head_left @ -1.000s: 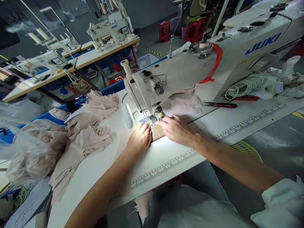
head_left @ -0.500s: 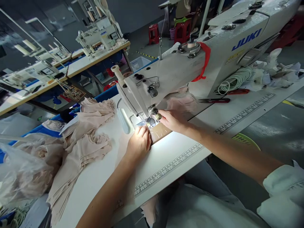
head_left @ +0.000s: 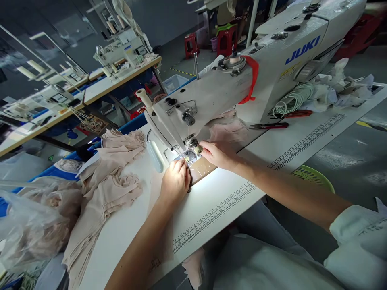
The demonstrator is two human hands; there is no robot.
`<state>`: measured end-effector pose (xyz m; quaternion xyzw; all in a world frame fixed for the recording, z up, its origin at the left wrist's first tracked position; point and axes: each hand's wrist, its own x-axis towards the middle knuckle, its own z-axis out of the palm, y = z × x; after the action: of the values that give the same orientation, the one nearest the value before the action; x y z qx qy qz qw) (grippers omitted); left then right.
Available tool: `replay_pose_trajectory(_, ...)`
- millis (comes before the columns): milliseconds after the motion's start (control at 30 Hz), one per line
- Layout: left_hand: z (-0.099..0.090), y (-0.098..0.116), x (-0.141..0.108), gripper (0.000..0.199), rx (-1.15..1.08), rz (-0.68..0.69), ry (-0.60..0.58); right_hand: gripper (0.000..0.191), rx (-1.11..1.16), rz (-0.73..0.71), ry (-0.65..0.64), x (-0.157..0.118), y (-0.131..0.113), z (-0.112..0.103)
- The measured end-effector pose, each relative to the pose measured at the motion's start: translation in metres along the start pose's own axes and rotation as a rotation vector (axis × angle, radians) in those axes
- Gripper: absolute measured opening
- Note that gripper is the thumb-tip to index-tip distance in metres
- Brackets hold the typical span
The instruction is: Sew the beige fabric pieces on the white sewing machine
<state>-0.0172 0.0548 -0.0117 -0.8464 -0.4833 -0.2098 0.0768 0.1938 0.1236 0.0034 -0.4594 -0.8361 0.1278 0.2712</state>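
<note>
Evidently a sewing station in use: on the white worktop (head_left: 217,197) stands a large sewing machine (head_left: 211,94), with a fanned pile of beige cloth pieces (head_left: 102,203) to its left and a sheer strip of cloth (head_left: 168,241) running flat beneath the left forearm (head_left: 145,237) towards the lit stitching end. The left hand (head_left: 176,179) is set low beside the small metal foot (head_left: 190,157), fingers bunched; whether its grip is pressed on cloth or merely resting cannot be told. The right hand (head_left: 222,155) reaches in from the other side, its grip drawn together, thumb and finger appearing to pinch a small cream knob (head_left: 198,150) on the machine's front. Judged from this posture, the step in hand is an adjustment at the knob while the work is steadied at the foot. The next move would call for light, controlled handling of the knob, with the left fingertips kept clear of the foot. As to visibility, the worktop runs out of view at the bottom edge, and a clear plastic bag (head_left: 39,225) is cut off at the left. Pink cloth (head_left: 228,131) behind the right hand is partly covered by the machine. Any end of the strip under the left hand is hidden. Lastly, glare and smallness leave the parts around the foot hard to make out.
</note>
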Motion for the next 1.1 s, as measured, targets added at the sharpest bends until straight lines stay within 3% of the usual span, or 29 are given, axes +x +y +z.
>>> replay_pose_trajectory(133, -0.016, 0.001, 0.001, 0.018, 0.129, -0.229, -0.030, 0.035, 0.000, -0.034, 0.023, -0.008, -0.002, 0.001)
replay_pose_trajectory(233, -0.030, -0.004, 0.000, 0.016, 0.146, -0.424, -0.104, 0.026, 0.007, -0.103, -0.046, -0.013, -0.010, 0.006)
replay_pose_trajectory(333, -0.048, -0.006, -0.002, 0.026, -0.054, -0.562, -0.205, 0.018, 0.016, -0.150, -0.132, -0.019, -0.025, 0.009)
replay_pose_trajectory(400, -0.062, -0.002, -0.004, 0.032, -0.282, -0.630, -0.262, 0.023, -0.008, -0.138, -0.172, -0.024, -0.037, 0.009)
replay_pose_trajectory(567, -0.090, 0.022, -0.017, 0.037, -0.605, -0.676, -0.205, 0.050, -0.055, -0.063, -0.252, -0.022, -0.067, 0.012)
replay_pose_trajectory(733, -0.105, 0.038, -0.040, 0.034, -0.663, -0.671, -0.071, 0.029, 0.058, -0.184, -0.265, -0.016, -0.078, 0.025)
replay_pose_trajectory(800, -0.107, 0.038, -0.051, 0.035, -0.757, -0.743, -0.041, 0.015, 0.161, -0.232, -0.210, -0.018, -0.076, 0.028)
replay_pose_trajectory(900, -0.111, 0.030, -0.069, 0.040, -0.878, -0.887, -0.004, 0.016, 0.408, -0.254, -0.175, -0.022, -0.068, 0.024)
replay_pose_trajectory(1000, -0.112, 0.017, -0.083, 0.042, -0.776, -0.948, -0.090, 0.021, 0.616, -0.190, -0.273, -0.026, -0.057, 0.015)
replay_pose_trajectory(1100, -0.107, 0.007, -0.093, 0.036, -0.487, -0.903, -0.211, 0.015, 0.402, -0.181, -0.277, -0.028, -0.049, 0.009)
